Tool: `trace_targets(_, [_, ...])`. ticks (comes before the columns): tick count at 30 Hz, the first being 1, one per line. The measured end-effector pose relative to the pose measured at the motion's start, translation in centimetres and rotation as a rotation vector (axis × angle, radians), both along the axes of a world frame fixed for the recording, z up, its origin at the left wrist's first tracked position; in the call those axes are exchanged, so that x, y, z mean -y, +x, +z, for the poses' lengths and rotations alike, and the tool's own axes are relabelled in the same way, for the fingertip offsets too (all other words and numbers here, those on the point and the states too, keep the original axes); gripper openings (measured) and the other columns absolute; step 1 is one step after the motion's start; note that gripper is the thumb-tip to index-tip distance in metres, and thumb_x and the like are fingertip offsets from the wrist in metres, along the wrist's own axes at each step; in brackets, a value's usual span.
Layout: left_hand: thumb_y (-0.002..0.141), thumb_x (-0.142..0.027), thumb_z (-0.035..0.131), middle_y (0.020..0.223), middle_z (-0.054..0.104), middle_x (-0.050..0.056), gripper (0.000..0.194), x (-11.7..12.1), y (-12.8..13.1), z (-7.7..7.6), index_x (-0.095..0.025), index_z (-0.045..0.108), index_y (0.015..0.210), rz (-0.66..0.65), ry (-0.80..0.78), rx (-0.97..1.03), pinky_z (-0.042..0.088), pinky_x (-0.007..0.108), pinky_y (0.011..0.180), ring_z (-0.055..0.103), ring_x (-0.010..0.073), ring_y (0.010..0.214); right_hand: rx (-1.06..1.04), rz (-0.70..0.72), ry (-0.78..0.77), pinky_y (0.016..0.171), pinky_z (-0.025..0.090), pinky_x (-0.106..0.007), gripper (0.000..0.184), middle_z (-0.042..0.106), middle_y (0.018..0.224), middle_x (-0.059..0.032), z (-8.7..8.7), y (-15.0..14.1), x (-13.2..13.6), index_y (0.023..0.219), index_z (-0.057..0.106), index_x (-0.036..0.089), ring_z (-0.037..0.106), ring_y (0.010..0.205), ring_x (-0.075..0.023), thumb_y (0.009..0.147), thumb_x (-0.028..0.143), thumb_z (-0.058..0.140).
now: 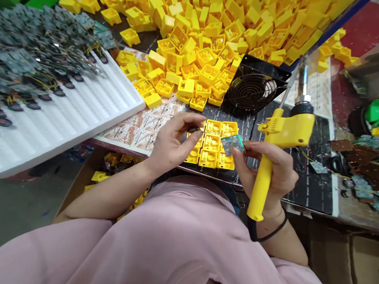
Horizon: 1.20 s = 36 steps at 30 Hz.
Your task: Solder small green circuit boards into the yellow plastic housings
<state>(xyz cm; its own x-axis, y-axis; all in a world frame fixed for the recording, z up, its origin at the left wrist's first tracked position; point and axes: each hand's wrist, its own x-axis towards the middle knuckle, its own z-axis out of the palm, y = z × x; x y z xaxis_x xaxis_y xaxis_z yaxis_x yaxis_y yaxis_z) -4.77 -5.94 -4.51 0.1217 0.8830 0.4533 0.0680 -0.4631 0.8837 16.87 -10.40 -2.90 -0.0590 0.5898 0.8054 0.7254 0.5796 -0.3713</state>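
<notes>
The left hand (172,143) pinches closed on a small dark part (194,129), mostly hidden by its fingers; the right hand (266,170) wraps a yellow soldering iron (282,129) and fingers a small circuit board (232,144) above yellow plastic housings (211,145) on the bench (356,216)

The left hand (172,143) is pinching a small dark part (194,129) above a block of yellow plastic housings (211,145), while the right hand (266,170) is gripping a yellow soldering iron (282,129) and holding a small circuit board (232,144) over them.
</notes>
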Motion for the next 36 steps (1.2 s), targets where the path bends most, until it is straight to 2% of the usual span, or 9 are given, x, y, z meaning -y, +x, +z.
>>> trace_targets(2, [0.094,-0.012,0.073,0.110,0.075,0.004,0.023,0.3,-0.2,-0.3,-0.025,0.075,0.113,0.108,0.341,-0.145,0.062,0.033,0.100,0.073,0.0168,0.108,0.070,-0.021,0.028,0.057,0.067,-0.029,0.035,0.078,0.088,0.0052,0.0,0.0,-0.1,0.125,0.062,0.031,0.077,0.065,-0.0171,0.098,0.026,0.083])
trace_targets(4, [0.095,-0.013,0.074,0.109,0.074,0.002,0.025,0.8,-0.1,-0.7,-0.027,0.073,0.115,0.076,0.342,-0.097,0.064,0.030,0.093,0.074,0.0151,0.101,0.097,-0.060,0.074,0.056,0.065,-0.028,0.036,0.079,0.088,0.0063,-0.2,0.0,-0.2,0.126,0.061,0.031,0.077,0.064,-0.0166,0.098,0.028,0.084])
trace_targets(9, [0.085,-0.046,0.092,0.109,0.075,0.006,0.051,1.5,0.8,-0.2,-0.021,0.069,0.123,-0.376,-0.841,0.361,0.063,0.025,0.069,0.078,0.0171,0.086,0.154,-0.110,0.158,0.057,0.062,-0.024,0.034,0.081,0.092,0.0044,-0.4,-0.1,0.0,0.122,0.063,0.028,0.080,0.072,-0.0158,0.097,0.029,0.086])
trace_targets(11, [0.076,-0.061,0.095,0.105,0.077,0.008,0.059,1.3,1.1,0.3,-0.018,0.075,0.113,-0.459,-0.955,0.393,0.062,0.026,0.074,0.077,0.0197,0.093,0.144,-0.075,0.161,0.060,0.063,-0.023,0.036,0.081,0.089,0.0051,-0.4,-0.2,0.1,0.123,0.063,0.026,0.080,0.070,-0.0149,0.096,0.029,0.087])
trace_targets(16, [0.078,-0.066,0.091,0.084,0.072,0.002,0.053,0.4,1.1,1.0,-0.016,0.074,0.082,-0.335,-0.639,0.094,0.053,0.026,0.078,0.065,0.0139,0.081,0.018,0.006,0.089,0.068,0.069,-0.025,0.040,0.079,0.095,0.0051,-0.3,0.1,0.0,0.128,0.063,0.029,0.080,0.074,-0.0159,0.095,0.027,0.086])
trace_targets(22, [0.094,-0.044,0.077,0.091,0.075,0.003,0.025,-0.6,-0.1,1.6,-0.019,0.073,0.090,-0.156,-0.265,-0.084,0.054,0.029,0.085,0.068,0.0168,0.088,-0.074,0.110,-0.144,0.062,0.069,-0.025,0.028,0.076,0.091,0.0039,0.0,0.1,0.1,0.116,0.065,0.029,0.076,0.066,-0.0145,0.095,0.023,0.082])
trace_targets(27, [0.093,-0.035,0.074,0.092,0.074,0.002,0.017,-0.2,-0.7,2.7,-0.019,0.074,0.089,-0.252,-0.281,-0.102,0.055,0.027,0.078,0.068,0.0151,0.082,-0.078,0.259,-0.310,0.081,0.073,-0.031,0.040,0.081,0.113,-0.0034,-0.1,0.0,0.0,0.125,0.062,0.027,0.083,0.094,-0.0206,0.093,0.027,0.085])
trace_targets(32, [0.093,-0.029,0.072,0.086,0.076,0.003,0.012,0.4,-1.1,3.6,-0.020,0.076,0.086,-0.267,-0.191,-0.163,0.053,0.026,0.072,0.067,0.0146,0.078,-0.123,0.293,-0.262,0.106,0.068,-0.044,0.054,0.079,0.130,-0.0088,0.1,-0.4,-0.5,0.131,0.060,0.028,0.077,0.124,-0.0269,0.088,0.031,0.093])
trace_targets(36, [0.094,-0.027,0.073,0.083,0.074,0.001,0.010,0.5,-1.3,3.7,-0.021,0.077,0.088,-0.266,-0.137,-0.183,0.052,0.024,0.069,0.066,0.0129,0.074,-0.176,0.377,-0.246,0.090,0.071,-0.032,0.043,0.081,0.109,-0.0001,0.1,-1.5,-0.5,0.128,0.061,0.029,0.083,0.097,-0.0193,0.094,0.021,0.086])
